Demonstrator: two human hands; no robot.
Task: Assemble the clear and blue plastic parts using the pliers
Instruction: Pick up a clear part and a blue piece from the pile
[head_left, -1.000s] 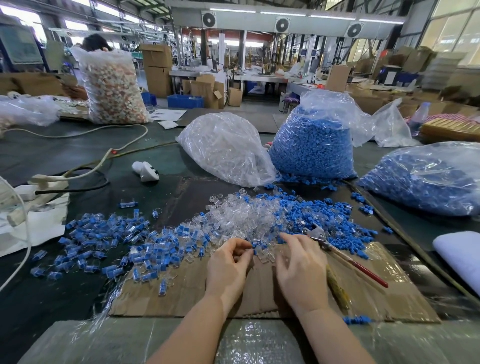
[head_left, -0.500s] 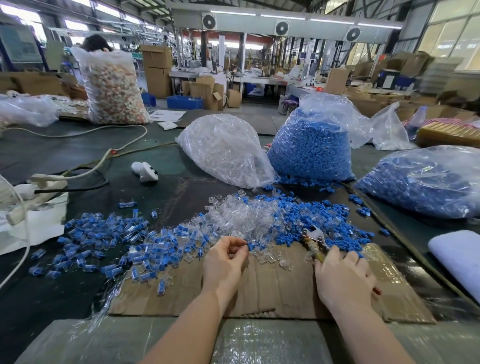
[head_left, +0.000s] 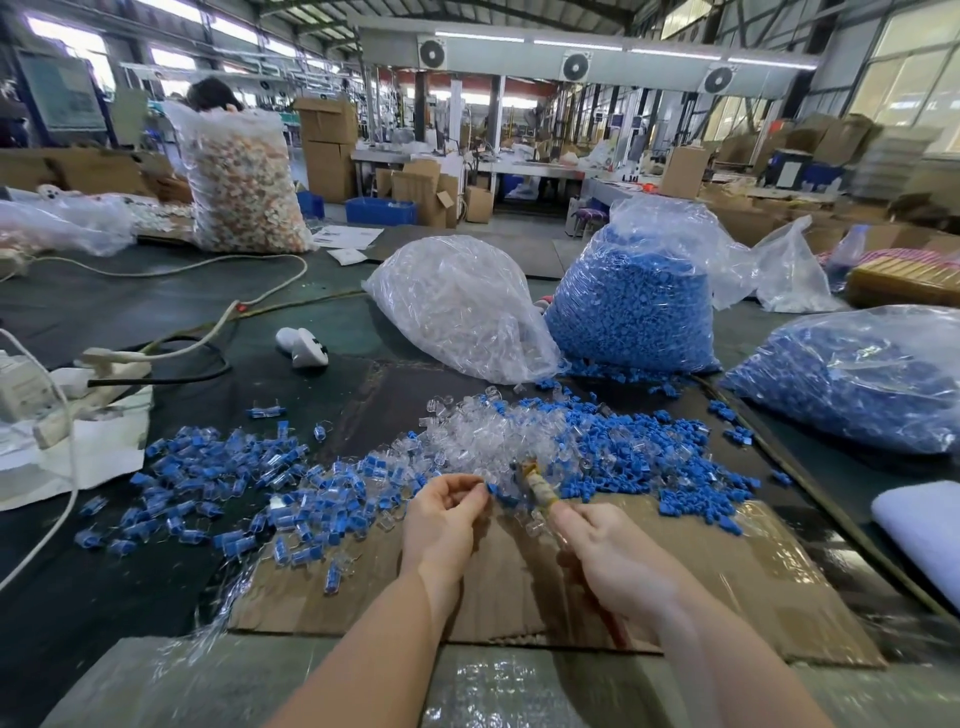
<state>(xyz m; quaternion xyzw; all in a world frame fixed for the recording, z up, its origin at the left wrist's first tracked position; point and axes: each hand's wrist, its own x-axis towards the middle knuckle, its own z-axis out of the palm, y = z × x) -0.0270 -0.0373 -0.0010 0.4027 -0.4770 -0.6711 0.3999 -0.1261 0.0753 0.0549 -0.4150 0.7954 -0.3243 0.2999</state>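
My left hand (head_left: 445, 514) pinches a small clear-and-blue part (head_left: 490, 488) between thumb and fingertips above the cardboard sheet (head_left: 753, 587). My right hand (head_left: 610, 558) grips the pliers (head_left: 540, 486) by their handles, the head pointing up-left, close to the held part. Just beyond lie a heap of loose clear parts (head_left: 493, 436) and, to its right, loose blue parts (head_left: 649, 447). A spread of joined blue-and-clear pieces (head_left: 234, 483) lies to the left.
Behind the heaps stand a bag of clear parts (head_left: 462, 306) and a bag of blue parts (head_left: 634, 306); another blue bag (head_left: 857, 374) lies at right. Cables and a power strip (head_left: 114, 364) are at left, a white controller (head_left: 304, 348) mid-table, a white pad (head_left: 919, 525) far right.
My right hand picked the pliers up off the cardboard and brought them left toward my left hand, which lifted slightly with the small part.
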